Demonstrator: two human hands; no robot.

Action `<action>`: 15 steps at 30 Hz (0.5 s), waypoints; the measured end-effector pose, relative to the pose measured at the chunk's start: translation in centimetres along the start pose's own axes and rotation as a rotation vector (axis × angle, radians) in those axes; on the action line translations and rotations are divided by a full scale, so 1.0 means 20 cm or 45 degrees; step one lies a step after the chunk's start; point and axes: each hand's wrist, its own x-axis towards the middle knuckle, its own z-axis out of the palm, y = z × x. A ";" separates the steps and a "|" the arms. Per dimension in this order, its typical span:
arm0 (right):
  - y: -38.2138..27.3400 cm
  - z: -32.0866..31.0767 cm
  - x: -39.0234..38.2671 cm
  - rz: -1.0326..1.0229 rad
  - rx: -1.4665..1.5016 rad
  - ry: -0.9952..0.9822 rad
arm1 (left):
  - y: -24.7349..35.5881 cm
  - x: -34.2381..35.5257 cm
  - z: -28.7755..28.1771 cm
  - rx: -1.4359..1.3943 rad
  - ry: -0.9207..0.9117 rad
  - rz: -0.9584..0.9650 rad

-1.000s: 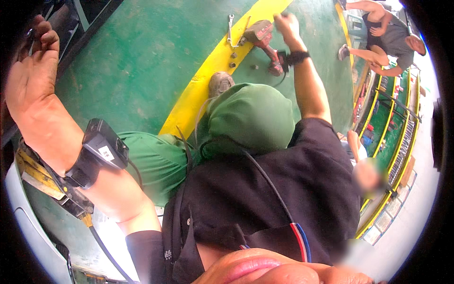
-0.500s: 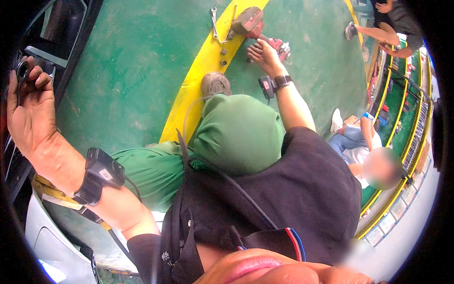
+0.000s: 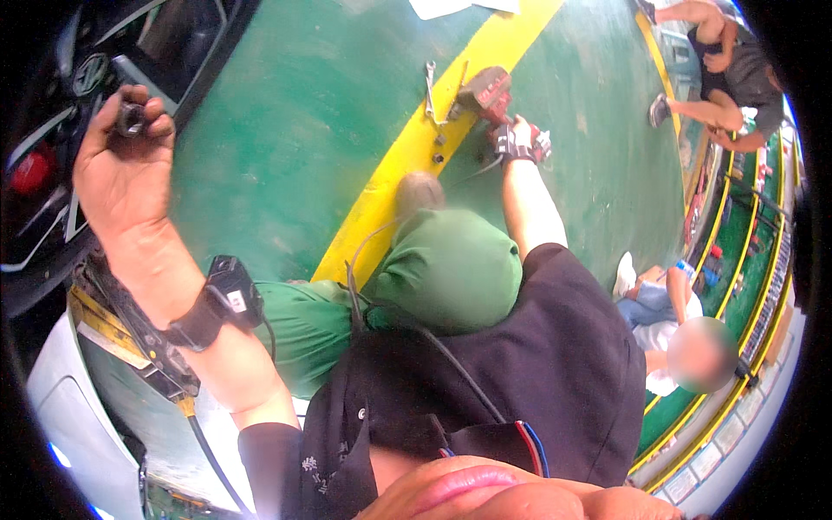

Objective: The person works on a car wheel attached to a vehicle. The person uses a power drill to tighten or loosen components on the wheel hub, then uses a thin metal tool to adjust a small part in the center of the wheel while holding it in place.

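My left hand [image 3: 130, 178] is raised at the left, its fingers curled round a dark, round, hollow-ended socket [image 3: 131, 120]. Beyond it are the black parts of a vehicle [image 3: 186, 43]. On the floor, my right hand [image 3: 521, 130] is closed on the handle of a red cordless impact wrench [image 3: 492, 97]; my wrist partly hides the grip. Left of that tool, a combination spanner [image 3: 430, 91] lies on a yellow floor stripe [image 3: 381, 178]. Two dark nuts [image 3: 438, 149] sit on the stripe near my shoe [image 3: 419, 192].
White sheets [image 3: 442, 7] lie at the top. A yellow-and-black jack-like device [image 3: 130, 334] stands by a pale body panel [image 3: 74, 407] at lower left. To the right, one person [image 3: 667, 321] sits and another [image 3: 737, 82] is farther off, beside yellow-edged shelves [image 3: 737, 234].
My right hand has gone from open beside the impact wrench to closed on its handle. My left hand, still holding the socket, appears farther right. The whole view has shifted.
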 end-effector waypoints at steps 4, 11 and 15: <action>0.01 0.06 -0.14 -0.597 -0.873 0.219 | -0.02 -0.02 -0.02 -0.036 0.116 0.089; -0.25 0.28 -0.42 -0.360 0.473 -0.261 | -0.05 -0.02 -0.06 -0.326 0.048 0.151; -0.42 0.57 -0.79 -0.671 0.413 -0.573 | -0.09 0.00 0.02 -0.406 -0.076 0.188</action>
